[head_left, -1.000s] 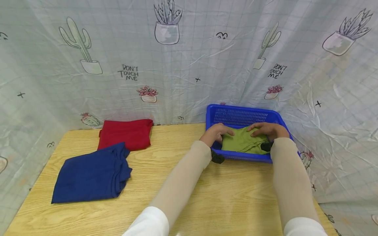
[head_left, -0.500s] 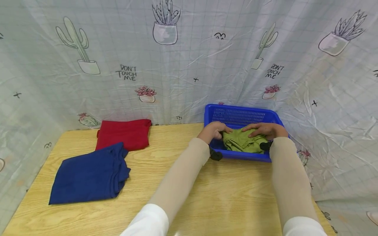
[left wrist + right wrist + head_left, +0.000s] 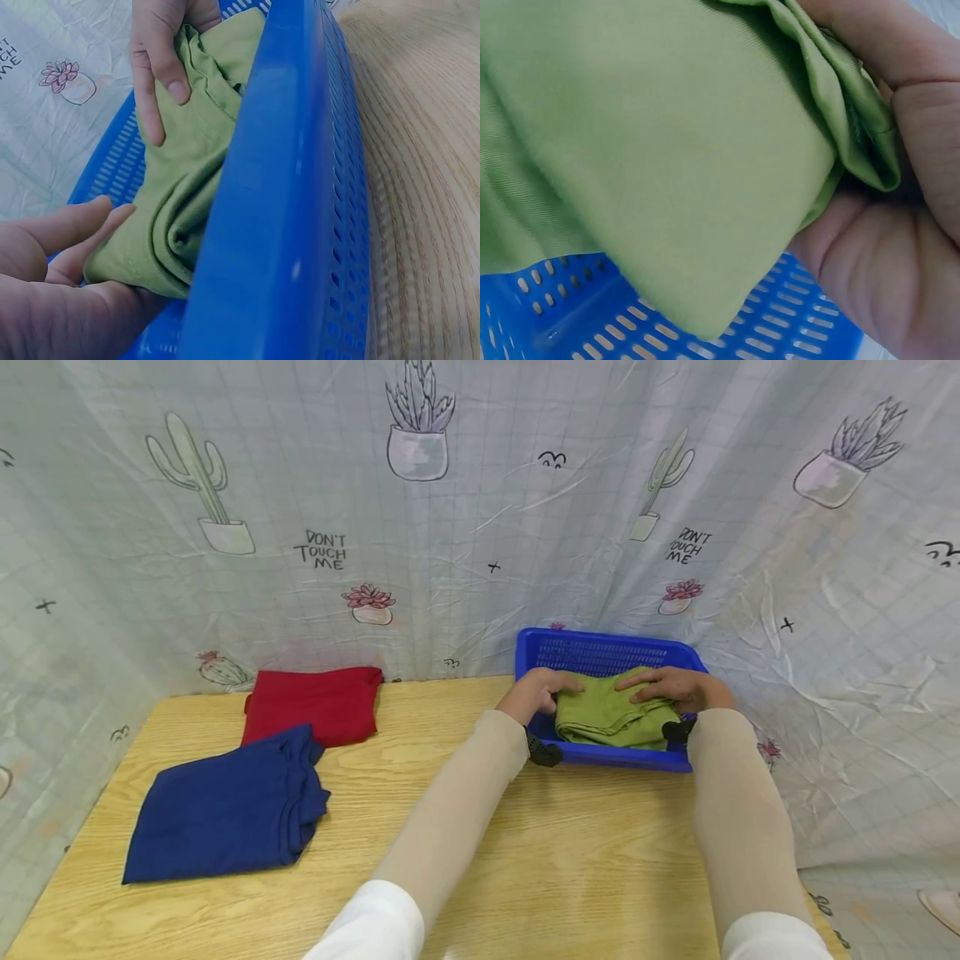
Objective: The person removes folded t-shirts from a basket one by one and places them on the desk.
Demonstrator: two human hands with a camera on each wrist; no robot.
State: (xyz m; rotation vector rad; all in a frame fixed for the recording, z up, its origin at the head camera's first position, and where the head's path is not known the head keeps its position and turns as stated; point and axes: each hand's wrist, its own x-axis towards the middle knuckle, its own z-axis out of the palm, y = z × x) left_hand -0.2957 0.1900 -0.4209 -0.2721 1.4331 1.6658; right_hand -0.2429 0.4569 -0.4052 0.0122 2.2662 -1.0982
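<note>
A folded green cloth (image 3: 600,710) lies inside a blue plastic basket (image 3: 615,758) in the head view, its folded layers facing the front. My left hand (image 3: 538,692) grips the cloth's left end; in the left wrist view the left hand's fingers (image 3: 67,232) go over and under the rolled edge. On the other side, my right hand (image 3: 678,687) holds the right end, with fingers spread over the top. In the right wrist view a loose corner of the green cloth (image 3: 682,165) hangs over the basket's slotted floor (image 3: 772,319), and the right hand (image 3: 900,247) curls round its edge.
At the left of the wooden table (image 3: 420,793) a folded navy cloth (image 3: 217,810) overlaps a folded red cloth (image 3: 318,706). A printed curtain (image 3: 450,527) hangs close behind the table and along both sides. The basket stands against it at the back right.
The green cloth went from smooth on top to bunched up, and is now flatter with its folds at the front left. Both hands kept hold of its ends. Red and navy cloths stayed put.
</note>
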